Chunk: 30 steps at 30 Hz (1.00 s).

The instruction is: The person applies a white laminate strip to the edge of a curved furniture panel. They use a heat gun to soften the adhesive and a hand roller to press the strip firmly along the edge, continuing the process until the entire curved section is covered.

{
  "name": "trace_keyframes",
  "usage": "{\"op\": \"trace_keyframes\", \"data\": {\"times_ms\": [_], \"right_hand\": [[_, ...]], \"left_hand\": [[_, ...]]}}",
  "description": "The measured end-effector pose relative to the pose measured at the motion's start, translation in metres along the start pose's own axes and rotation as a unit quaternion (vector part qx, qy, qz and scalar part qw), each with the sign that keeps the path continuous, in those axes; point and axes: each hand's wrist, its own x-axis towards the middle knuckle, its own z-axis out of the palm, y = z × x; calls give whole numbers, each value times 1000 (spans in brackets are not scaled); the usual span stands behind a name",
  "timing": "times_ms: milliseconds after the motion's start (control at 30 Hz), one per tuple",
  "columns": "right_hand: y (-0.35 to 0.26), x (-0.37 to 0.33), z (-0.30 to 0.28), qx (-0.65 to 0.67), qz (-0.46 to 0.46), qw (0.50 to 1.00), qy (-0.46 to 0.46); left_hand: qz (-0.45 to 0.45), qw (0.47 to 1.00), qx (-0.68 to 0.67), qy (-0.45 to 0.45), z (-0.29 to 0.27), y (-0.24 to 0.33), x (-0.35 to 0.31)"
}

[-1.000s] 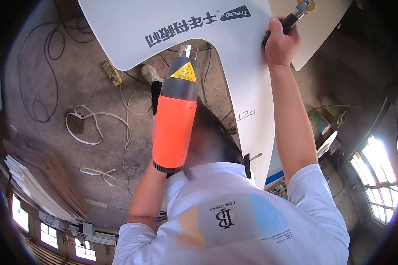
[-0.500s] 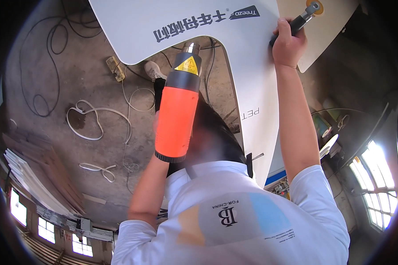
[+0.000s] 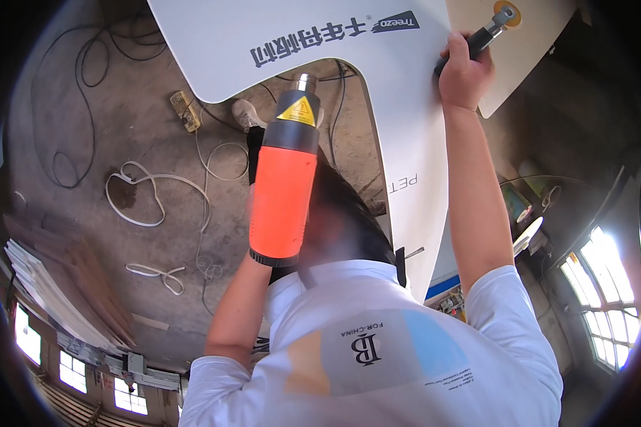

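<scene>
My left hand [image 3: 255, 272] is almost wholly behind an orange and black heat gun [image 3: 283, 203], and only skin near the wrist shows. The arm runs up to the gun, which it holds with the metal nozzle pointing away from me, near the inner curve of a white panel [image 3: 263, 35]. Wrapped round the black handle of a hand roller [image 3: 483, 39] is my right hand [image 3: 466, 75], thumb along the top. The roller's amber wheel lies at the far right, over a beige part of the board. My right hand rests on or just over the panel's right side.
Thin cables [image 3: 92, 107] coil over the concrete floor, beside a yellowish power strip [image 3: 184, 111] and loose white edging strips [image 3: 137, 203]. Stacked boards [image 3: 57, 285] lean at the left. A shoe [image 3: 246, 114] shows under the panel's cutout.
The heat gun has shifted slightly toward me and tilted a little. My right hand and the roller look almost unmoved.
</scene>
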Motion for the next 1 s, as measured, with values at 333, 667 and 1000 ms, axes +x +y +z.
{"op": "trace_keyframes", "data": {"times_ms": [333,667,1000], "right_hand": [[9,3,-6,-3,-13,1000,4],[10,3,-8,2,-11,1000,0],[8,0,-8,2,-5,1000,9]], "left_hand": [[439,616,633,-165,30,34,-21],[422,559,695,-162,42,45,-33],[445,587,655,-166,41,43,-32]]}}
